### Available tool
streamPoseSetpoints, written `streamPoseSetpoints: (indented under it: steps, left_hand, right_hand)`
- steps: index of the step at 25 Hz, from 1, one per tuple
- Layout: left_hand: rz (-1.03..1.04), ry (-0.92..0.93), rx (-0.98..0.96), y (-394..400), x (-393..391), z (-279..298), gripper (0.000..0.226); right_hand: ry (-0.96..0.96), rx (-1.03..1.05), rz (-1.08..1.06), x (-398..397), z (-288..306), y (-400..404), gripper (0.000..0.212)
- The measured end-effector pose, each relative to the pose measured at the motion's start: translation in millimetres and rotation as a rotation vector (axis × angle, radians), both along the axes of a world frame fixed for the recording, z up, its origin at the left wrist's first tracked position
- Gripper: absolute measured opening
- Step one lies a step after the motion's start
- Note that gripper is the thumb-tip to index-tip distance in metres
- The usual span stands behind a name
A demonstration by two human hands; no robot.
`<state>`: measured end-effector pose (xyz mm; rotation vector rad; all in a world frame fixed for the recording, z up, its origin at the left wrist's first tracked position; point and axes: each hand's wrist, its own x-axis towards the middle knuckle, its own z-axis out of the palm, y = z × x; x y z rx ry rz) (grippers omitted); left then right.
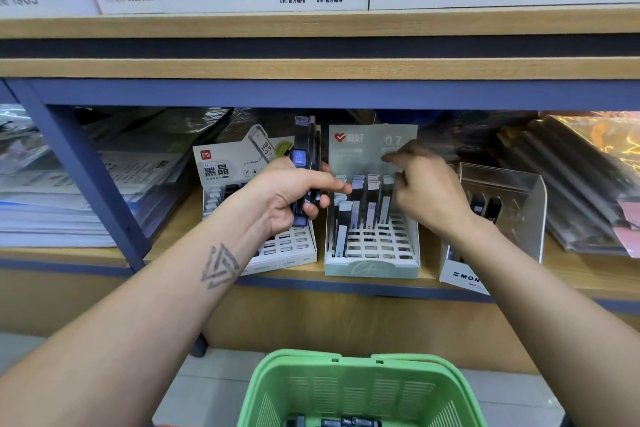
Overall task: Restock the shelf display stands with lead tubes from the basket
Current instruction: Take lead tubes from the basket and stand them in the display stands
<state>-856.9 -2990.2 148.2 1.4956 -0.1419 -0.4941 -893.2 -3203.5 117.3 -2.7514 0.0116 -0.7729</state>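
Lead tubes [306, 180] sit bunched in the left hand [294, 196], fingers curled round them, probably as a ready supply at mid-frame. The right hand [427, 191] reaches over the pale green 0.7 display stand [372, 269], fingers bent above its slots; whether it pinches a tube I cannot tell. More tubes lie in the green basket [346, 388] at bottom centre, within easy reach.
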Motion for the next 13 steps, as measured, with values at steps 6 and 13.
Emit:
streamPoseSetpoints:
  steps: [6,13]
  left_hand:
    - [0.078,0.005,-0.002,10,2,0,0.028]
    - [0.078,-0.006,0.013,21,-1,3,0.023]
  right_hand:
    - [0.151,0.132,0.274,-15,7,35,0.017]
    - [0.121,0.069,0.274,-14,-7,54,0.019]
